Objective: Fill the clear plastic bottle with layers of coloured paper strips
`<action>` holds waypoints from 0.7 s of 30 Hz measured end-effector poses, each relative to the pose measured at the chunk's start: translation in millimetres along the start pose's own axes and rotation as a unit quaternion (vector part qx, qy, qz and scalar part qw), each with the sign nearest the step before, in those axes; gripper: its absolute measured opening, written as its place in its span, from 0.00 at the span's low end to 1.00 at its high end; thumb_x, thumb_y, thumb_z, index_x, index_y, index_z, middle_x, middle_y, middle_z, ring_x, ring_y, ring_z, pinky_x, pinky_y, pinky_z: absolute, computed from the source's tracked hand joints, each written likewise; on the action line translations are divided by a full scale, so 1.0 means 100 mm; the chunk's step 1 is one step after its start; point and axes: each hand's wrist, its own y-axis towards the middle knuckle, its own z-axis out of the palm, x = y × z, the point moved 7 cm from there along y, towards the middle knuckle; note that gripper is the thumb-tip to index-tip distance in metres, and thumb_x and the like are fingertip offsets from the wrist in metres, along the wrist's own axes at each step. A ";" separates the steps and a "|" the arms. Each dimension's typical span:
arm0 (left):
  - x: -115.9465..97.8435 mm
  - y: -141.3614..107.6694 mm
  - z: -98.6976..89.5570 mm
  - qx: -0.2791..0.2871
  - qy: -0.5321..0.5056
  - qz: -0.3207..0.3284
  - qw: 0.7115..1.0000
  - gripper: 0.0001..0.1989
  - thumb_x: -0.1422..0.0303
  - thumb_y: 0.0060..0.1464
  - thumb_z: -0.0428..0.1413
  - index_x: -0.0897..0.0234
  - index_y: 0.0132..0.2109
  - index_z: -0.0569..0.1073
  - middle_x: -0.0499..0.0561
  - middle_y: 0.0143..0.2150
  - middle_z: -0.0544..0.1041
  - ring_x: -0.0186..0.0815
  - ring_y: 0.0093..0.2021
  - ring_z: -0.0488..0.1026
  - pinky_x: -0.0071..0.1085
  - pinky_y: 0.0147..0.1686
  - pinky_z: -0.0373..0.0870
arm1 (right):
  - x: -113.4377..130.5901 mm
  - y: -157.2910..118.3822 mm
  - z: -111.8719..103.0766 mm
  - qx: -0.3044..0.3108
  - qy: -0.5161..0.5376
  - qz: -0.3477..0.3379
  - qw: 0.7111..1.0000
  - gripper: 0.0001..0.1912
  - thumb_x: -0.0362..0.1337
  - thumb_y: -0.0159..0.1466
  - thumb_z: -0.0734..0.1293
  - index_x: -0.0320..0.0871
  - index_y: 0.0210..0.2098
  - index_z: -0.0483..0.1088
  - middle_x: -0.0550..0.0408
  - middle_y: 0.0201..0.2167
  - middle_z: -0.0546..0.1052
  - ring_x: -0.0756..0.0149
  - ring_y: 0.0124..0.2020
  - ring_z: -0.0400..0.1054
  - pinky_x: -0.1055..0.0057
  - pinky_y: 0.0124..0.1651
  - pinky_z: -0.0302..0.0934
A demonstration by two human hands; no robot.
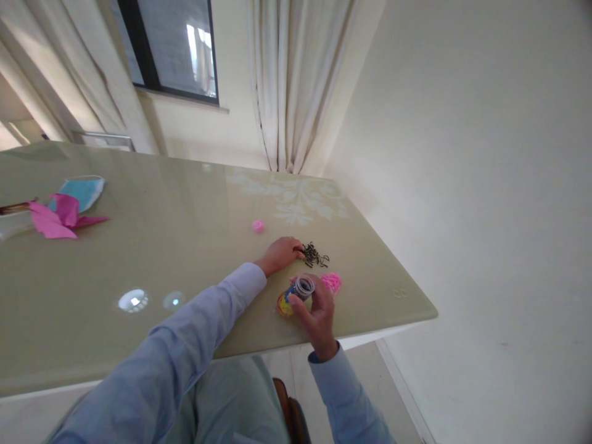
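My right hand (pixel 319 311) is wrapped round a small clear jar (pixel 296 295), which is tilted with its open mouth facing up and to the right. Yellow and blue colours show on or in the jar. Just beyond it, my left hand (pixel 281 254) touches the left edge of a pile of small black bands (pixel 313 254), its fingertips pressed together; what they pinch is too small to tell. A pile of pink bands (pixel 332 283) lies right beside my right hand. The round pink lid (pixel 258 226) sits behind my left hand.
On the glossy table (pixel 185 259), a pink folded paper (pixel 65 217) and a blue face mask (pixel 83 192) lie at the far left. Two small pale rings (pixel 400 293) are near the right corner. A wall (pixel 462 185) stands along the right side.
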 end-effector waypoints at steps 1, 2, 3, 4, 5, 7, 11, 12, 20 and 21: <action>0.01 0.00 -0.01 -0.005 -0.005 -0.002 1.000 0.11 0.66 0.60 0.58 0.62 0.46 0.81 0.54 0.46 0.82 0.42 0.48 0.76 0.34 0.50 0.70 | 0.00 0.00 0.00 -0.001 -0.001 0.000 1.000 0.10 0.37 0.61 0.72 0.45 0.43 0.74 0.51 0.39 0.79 0.60 0.40 0.73 0.64 0.45 0.67; 0.01 0.00 -0.02 -0.010 -0.010 -0.004 1.000 0.11 0.67 0.60 0.57 0.62 0.46 0.82 0.54 0.46 0.82 0.42 0.48 0.76 0.35 0.51 0.70 | -0.02 0.00 -0.01 -0.004 -0.001 0.003 1.000 0.10 0.37 0.61 0.72 0.45 0.43 0.74 0.51 0.39 0.79 0.60 0.40 0.73 0.64 0.45 0.67; 0.02 0.01 -0.03 -0.016 -0.014 -0.007 1.000 0.11 0.67 0.60 0.57 0.63 0.45 0.82 0.55 0.46 0.82 0.42 0.48 0.76 0.35 0.52 0.69 | -0.03 0.00 -0.01 -0.006 0.000 0.008 1.000 0.11 0.37 0.62 0.72 0.45 0.44 0.74 0.51 0.39 0.79 0.60 0.40 0.73 0.64 0.45 0.67; 0.02 0.01 -0.04 -0.021 -0.018 -0.010 1.000 0.11 0.67 0.61 0.56 0.64 0.45 0.82 0.55 0.46 0.82 0.42 0.49 0.76 0.35 0.52 0.69 | -0.05 -0.01 -0.01 -0.007 0.002 0.013 1.000 0.11 0.37 0.62 0.71 0.45 0.44 0.74 0.51 0.39 0.78 0.60 0.41 0.73 0.63 0.46 0.67; 0.03 0.01 -0.04 -0.026 -0.022 -0.013 0.999 0.11 0.68 0.61 0.56 0.64 0.44 0.82 0.56 0.45 0.82 0.42 0.48 0.76 0.35 0.53 0.69 | -0.07 -0.01 -0.01 -0.007 0.003 0.017 1.000 0.11 0.37 0.62 0.71 0.45 0.44 0.74 0.51 0.40 0.78 0.60 0.41 0.73 0.64 0.46 0.67; 0.03 0.02 -0.05 -0.034 -0.031 -0.019 0.999 0.11 0.69 0.61 0.55 0.66 0.42 0.82 0.57 0.44 0.82 0.42 0.47 0.76 0.36 0.52 0.69 | -0.09 -0.03 -0.01 -0.007 0.003 0.020 1.000 0.11 0.37 0.62 0.71 0.45 0.44 0.74 0.51 0.40 0.78 0.60 0.41 0.73 0.64 0.46 0.67; 0.05 0.01 -0.07 -0.052 -0.060 -0.029 0.996 0.10 0.70 0.60 0.55 0.66 0.39 0.81 0.58 0.42 0.80 0.41 0.46 0.75 0.35 0.51 0.69 | -0.08 -0.03 -0.01 -0.011 0.001 0.014 1.000 0.11 0.38 0.62 0.72 0.44 0.44 0.73 0.50 0.40 0.78 0.61 0.41 0.73 0.64 0.46 0.67; 0.06 0.00 -0.09 -0.059 -0.071 -0.032 0.995 0.09 0.70 0.59 0.55 0.66 0.37 0.81 0.57 0.41 0.80 0.41 0.45 0.75 0.35 0.51 0.68 | -0.08 -0.03 -0.01 -0.012 0.000 0.014 1.000 0.11 0.38 0.62 0.72 0.44 0.44 0.73 0.50 0.39 0.78 0.61 0.41 0.73 0.64 0.45 0.67; 0.19 -0.25 -0.40 -0.058 -0.235 -0.065 0.968 0.15 0.60 0.56 0.56 0.67 0.28 0.72 0.46 0.22 0.69 0.30 0.24 0.65 0.27 0.27 0.62 | -0.11 0.00 0.01 -0.004 -0.004 0.018 1.000 0.11 0.39 0.62 0.71 0.44 0.44 0.73 0.51 0.39 0.78 0.60 0.41 0.73 0.64 0.46 0.68; 0.19 -0.32 -0.44 -0.051 -0.259 -0.067 0.962 0.17 0.57 0.56 0.55 0.66 0.27 0.70 0.45 0.21 0.67 0.29 0.22 0.63 0.26 0.25 0.60 | -0.11 0.01 0.02 -0.001 -0.008 0.016 1.000 0.11 0.39 0.62 0.71 0.44 0.44 0.73 0.51 0.39 0.79 0.60 0.41 0.73 0.64 0.45 0.68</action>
